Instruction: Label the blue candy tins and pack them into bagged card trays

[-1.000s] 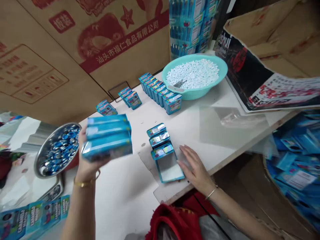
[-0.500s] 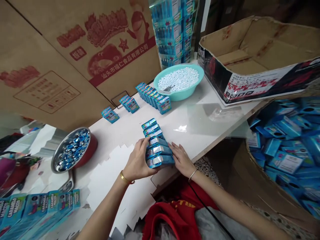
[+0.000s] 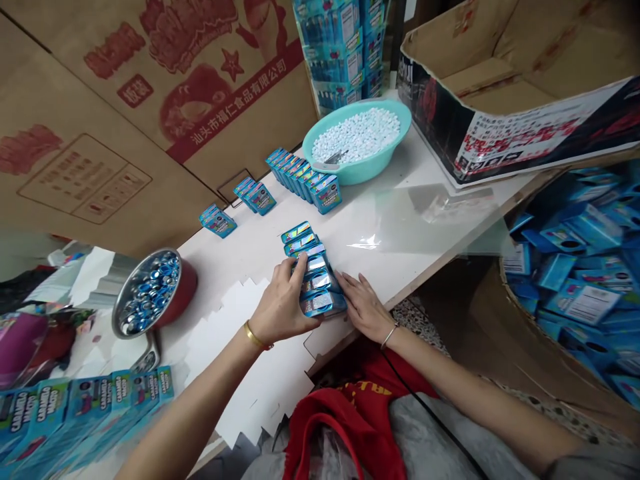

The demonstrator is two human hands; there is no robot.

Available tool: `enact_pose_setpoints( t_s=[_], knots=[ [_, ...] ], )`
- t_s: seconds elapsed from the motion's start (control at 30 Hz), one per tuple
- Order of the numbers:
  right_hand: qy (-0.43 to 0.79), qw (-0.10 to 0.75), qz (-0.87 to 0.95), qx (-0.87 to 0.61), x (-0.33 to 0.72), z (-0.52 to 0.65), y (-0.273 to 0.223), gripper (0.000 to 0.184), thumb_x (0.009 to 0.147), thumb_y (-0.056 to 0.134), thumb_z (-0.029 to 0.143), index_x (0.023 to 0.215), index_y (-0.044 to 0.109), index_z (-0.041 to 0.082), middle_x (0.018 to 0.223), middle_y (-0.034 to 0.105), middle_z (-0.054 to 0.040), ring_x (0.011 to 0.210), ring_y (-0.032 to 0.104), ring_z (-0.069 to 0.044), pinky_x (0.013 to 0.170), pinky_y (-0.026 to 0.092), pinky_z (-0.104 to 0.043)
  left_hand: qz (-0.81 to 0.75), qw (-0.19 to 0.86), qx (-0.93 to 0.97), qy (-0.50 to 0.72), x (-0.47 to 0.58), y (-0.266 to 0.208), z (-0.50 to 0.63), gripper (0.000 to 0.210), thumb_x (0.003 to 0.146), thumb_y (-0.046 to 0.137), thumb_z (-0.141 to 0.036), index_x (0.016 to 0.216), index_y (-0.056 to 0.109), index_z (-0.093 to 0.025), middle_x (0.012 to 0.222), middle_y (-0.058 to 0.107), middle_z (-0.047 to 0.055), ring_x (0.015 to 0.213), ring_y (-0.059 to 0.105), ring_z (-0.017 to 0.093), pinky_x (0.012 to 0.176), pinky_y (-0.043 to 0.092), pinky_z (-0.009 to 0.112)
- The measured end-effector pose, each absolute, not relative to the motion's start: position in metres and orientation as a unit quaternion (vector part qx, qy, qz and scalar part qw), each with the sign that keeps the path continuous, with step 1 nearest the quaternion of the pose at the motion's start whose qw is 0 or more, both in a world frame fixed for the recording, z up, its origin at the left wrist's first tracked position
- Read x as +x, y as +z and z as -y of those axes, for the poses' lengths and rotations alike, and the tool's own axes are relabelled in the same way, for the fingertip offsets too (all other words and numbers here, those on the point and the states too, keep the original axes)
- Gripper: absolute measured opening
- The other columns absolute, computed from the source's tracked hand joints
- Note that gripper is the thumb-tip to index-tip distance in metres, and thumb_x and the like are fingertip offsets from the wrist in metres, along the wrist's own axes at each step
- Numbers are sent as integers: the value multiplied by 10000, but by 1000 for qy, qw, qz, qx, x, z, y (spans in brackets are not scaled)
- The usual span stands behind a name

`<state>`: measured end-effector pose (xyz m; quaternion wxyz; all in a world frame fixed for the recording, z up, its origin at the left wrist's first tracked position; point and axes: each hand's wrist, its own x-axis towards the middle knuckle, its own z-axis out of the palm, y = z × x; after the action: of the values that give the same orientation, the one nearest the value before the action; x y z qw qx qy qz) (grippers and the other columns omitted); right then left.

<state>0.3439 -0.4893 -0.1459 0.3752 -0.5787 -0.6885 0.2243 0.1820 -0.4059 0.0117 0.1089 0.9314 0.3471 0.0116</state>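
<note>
A short row of small blue candy boxes (image 3: 323, 303) stands near the table's front edge, packed one behind another. My left hand (image 3: 280, 300) grips the row from its left, with the thumb at the near end and fingers on the tops. Flat along the row's right side lies my right hand (image 3: 367, 310), its fingers stretched out and touching the boxes. Farther back, three groups of similar boxes stand: a small one (image 3: 218, 221), another (image 3: 255, 195) and a longer row (image 3: 327, 195).
A teal basin (image 3: 367, 175) holds white candies and a metal scoop (image 3: 334, 159). At left stands a red bowl (image 3: 186, 287) of shiny blue pieces. Wrapped box packs (image 3: 90, 407) lie front left. An open carton (image 3: 530, 133) stands back right, above many loose blue boxes (image 3: 580, 267).
The view has shifted slightly, so things sit a little differently in the picture. Both hands stay at the row; the left fingers have moved slightly over the tops.
</note>
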Motion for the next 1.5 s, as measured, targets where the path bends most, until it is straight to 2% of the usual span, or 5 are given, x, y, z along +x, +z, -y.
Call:
enact_pose_setpoints(
  t_s=[0.3,0.5,0.77,1.17,1.5],
  knots=[
    [245,356,707,-560,352,489,-145,642,930,303,175,1532,86,220,1497,398,-86,1422,278,-240,1148,183,-581,-326,92,941,-15,183,12,404,1110,579,770,-446,1486,195,-165,1368,366,202,1212,429,380,997,420,516],
    [244,353,714,-553,353,490,-149,650,889,309,144,1520,157,166,1515,362,-102,1434,248,-235,1165,161,-565,-319,30,943,-85,189,14,419,844,750,687,-370,1462,266,-206,1520,256,195,1363,313,407,960,475,495],
    [216,353,724,-552,351,491,-147,695,833,335,128,1510,187,163,1505,375,-118,1418,288,-256,1144,211,-595,-340,-61,925,-160,197,16,435,649,878,541,-322,1459,298,-162,1516,331,170,1262,475,365,756,590,411],
    [429,494,576,-489,354,480,-127,564,978,299,369,1520,171,280,1573,231,-41,1451,191,-237,1173,152,-562,-283,10,957,69,149,-27,429,745,853,603,-302,1480,227,-158,1517,299,215,1376,359,336,947,532,424],
    [379,527,605,-460,339,474,-96,833,881,419,641,1534,75,255,1597,135,-68,1468,104,-260,1192,137,-493,-333,67,913,225,153,-53,449,719,847,594,-164,1473,241,-180,1564,115,225,1428,237,346,1048,439,498]
  ],
)
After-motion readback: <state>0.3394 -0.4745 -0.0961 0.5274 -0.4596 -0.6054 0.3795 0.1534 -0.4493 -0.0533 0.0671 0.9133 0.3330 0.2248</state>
